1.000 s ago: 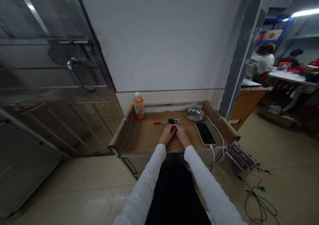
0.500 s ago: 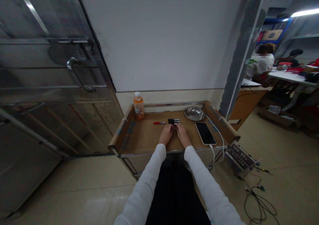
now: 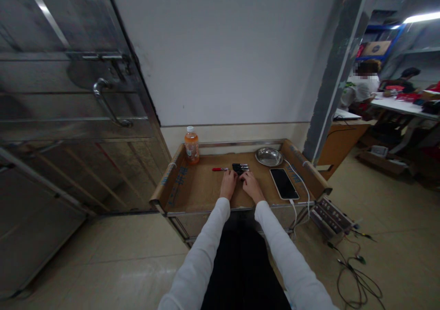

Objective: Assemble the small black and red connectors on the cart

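Several black pens (image 3: 239, 167) lie side by side on the cardboard-lined cart top (image 3: 199, 188), their light-coloured ends toward the right. My left hand (image 3: 228, 185) is at the near left edge of this row, fingers curled in and close to the pens. My right hand (image 3: 252, 186) rests at the near right edge, with bent fingers drawn together toward the left hand. Between the fingertips is something small and dark, too small to make out. Just left of the row lies a red pen (image 3: 219, 169), apart from both hands.
A bottle of orange drink (image 3: 191, 148) stands at the back left corner. At the back right sits a shiny metal dish (image 3: 269, 156). A phone (image 3: 283, 184) with a white cable (image 3: 302, 182) lies right of my hands. Raised cardboard sides (image 3: 305, 165) border the cart.
My hands have moved slightly apart, the left one a little away from the right. More of the black pens shows between and beyond the fingers. The red pen stays in place.
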The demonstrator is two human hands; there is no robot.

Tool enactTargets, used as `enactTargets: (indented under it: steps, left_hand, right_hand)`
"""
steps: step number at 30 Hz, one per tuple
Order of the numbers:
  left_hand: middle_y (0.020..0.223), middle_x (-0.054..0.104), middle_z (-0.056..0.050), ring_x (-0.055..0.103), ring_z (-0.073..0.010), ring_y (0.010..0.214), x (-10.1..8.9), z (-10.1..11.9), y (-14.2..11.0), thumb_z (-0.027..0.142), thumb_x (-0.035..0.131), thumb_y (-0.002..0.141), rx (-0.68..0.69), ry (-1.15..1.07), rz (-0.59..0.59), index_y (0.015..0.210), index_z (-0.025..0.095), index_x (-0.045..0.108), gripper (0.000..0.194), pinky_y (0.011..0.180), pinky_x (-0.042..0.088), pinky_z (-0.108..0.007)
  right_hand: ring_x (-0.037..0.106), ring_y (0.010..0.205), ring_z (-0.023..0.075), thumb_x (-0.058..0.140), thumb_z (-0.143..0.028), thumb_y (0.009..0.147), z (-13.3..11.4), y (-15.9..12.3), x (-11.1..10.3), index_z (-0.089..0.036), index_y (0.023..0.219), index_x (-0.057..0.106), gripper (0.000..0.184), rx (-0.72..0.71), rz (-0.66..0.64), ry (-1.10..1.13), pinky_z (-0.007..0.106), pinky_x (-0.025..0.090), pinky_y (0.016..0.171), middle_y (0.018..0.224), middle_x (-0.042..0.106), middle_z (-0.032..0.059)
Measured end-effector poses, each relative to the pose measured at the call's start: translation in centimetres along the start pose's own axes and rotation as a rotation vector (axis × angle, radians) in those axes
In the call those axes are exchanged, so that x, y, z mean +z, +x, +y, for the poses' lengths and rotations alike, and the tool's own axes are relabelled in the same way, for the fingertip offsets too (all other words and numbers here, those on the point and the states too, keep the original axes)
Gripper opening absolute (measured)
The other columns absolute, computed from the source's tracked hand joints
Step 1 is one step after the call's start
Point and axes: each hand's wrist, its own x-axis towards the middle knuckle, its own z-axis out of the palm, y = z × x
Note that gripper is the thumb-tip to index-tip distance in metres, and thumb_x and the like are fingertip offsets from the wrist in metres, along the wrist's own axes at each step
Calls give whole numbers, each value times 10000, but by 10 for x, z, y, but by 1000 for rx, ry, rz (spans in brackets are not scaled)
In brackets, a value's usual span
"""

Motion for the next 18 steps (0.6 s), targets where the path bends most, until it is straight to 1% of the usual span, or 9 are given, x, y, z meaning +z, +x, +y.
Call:
enactTargets:
  steps: [2,5,8,10,12,14,16,18]
  left_hand:
    - [979,563,-81,531,-194,984,-2,2,0,168,482,889,6,48,1,891,164,553,72,900,434,-339]
    - [999,574,-97,538,-202,986,-6,7,0,187,439,906,-10,147,29,932,155,569,136,905,431,-338]
    - [1047,584,-135,541,-233,1024,-11,10,-1,169,391,905,-125,254,99,1008,128,574,214,914,429,-367]
    - [1142,572,-163,524,-256,1098,-12,11,-2,138,383,885,-228,299,161,1085,109,559,267,944,415,-391]
    - [1283,516,-177,467,-279,1207,-11,10,-3,123,382,869,-292,319,207,1157,106,533,326,1001,376,-425]
    - [1384,447,-176,393,-297,1294,-9,8,-4,126,375,867,-319,318,223,1204,113,513,364,1045,330,-459]
    - [1415,419,-180,353,-306,1333,-8,7,-5,132,377,863,-329,288,217,1233,118,498,389,1064,304,-482]
    - [1403,429,-197,351,-313,1337,-8,7,-5,134,392,852,-332,245,213,1241,118,492,402,1067,294,-501]
  right_hand:
    - [501,967,193,405,13,724,-2,0,-3,-199,818,630,324,7,-21,-66,312,405,901,949,583,63]
    - [488,942,193,436,-30,764,-5,-1,-5,-207,823,635,273,45,-12,-154,303,392,865,948,577,62]
    - [479,934,198,459,-90,803,-9,-2,-7,-205,845,630,210,97,8,-225,306,374,849,949,579,64]
    - [476,939,201,477,-118,810,-10,-2,-7,-203,859,623,176,128,16,-257,309,362,848,957,579,63]
    - [475,945,206,489,-141,816,-10,-3,-7,-197,883,615,154,158,26,-285,317,354,850,969,578,69]
    - [475,949,215,481,-153,829,-10,-3,-7,-186,914,606,154,187,39,-315,329,354,847,975,576,85]
    - [476,946,227,462,-152,842,-9,-3,-6,-173,936,599,167,211,54,-338,345,357,840,973,577,106]
    - [476,941,238,445,-145,850,-7,-3,-4,-167,940,595,176,221,69,-339,359,360,835,968,578,121]
